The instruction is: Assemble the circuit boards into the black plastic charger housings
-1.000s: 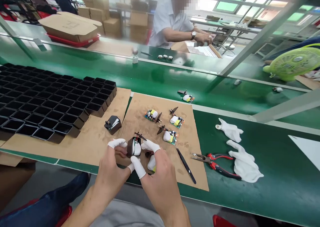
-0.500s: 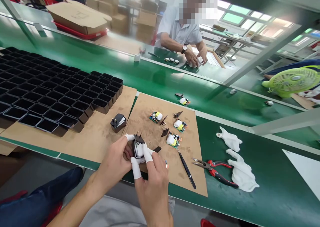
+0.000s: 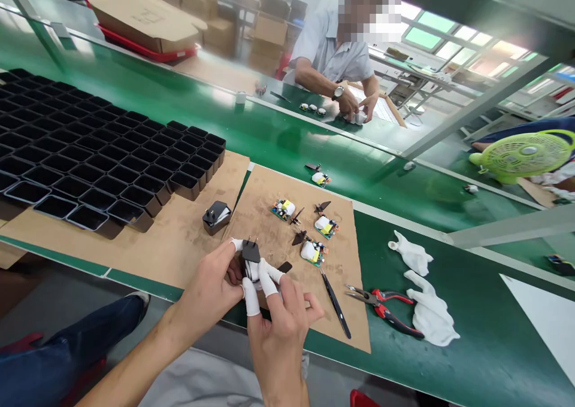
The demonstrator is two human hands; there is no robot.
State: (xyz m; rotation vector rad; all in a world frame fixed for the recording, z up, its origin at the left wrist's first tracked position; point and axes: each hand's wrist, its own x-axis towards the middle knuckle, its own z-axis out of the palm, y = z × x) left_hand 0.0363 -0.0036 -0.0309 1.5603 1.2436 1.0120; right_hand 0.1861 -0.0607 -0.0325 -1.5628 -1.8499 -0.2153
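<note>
Between my two hands is a black plug adapter (image 3: 251, 252), its pronged cover tilted up and white material showing beneath it. My left hand (image 3: 211, 281) grips its left side, a white finger cot on one finger. On the other side, my right hand (image 3: 281, 311) pinches it with fingertips in white cots. Another black adapter (image 3: 217, 216) with a raised pronged cover rests on the cardboard to the left. Several small circuit boards (image 3: 313, 252) with attached black plug pieces lie to the right. Black tweezers (image 3: 336, 304) lie beside my right hand.
Rows of black open cases (image 3: 90, 215) fill the left side. Red-handled pliers (image 3: 386, 308) and crumpled white cloths (image 3: 433, 311) lie on the green bench at right. Across the moving-belt-like green strip (image 3: 269, 125), a co-worker (image 3: 332, 66) handles small parts. A green fan (image 3: 525, 152) stands far right.
The adapter's pronged cover has turned to show more of its flat face. My right hand's outer fingers have spread outward. A circuit board on the green strip has shifted left.
</note>
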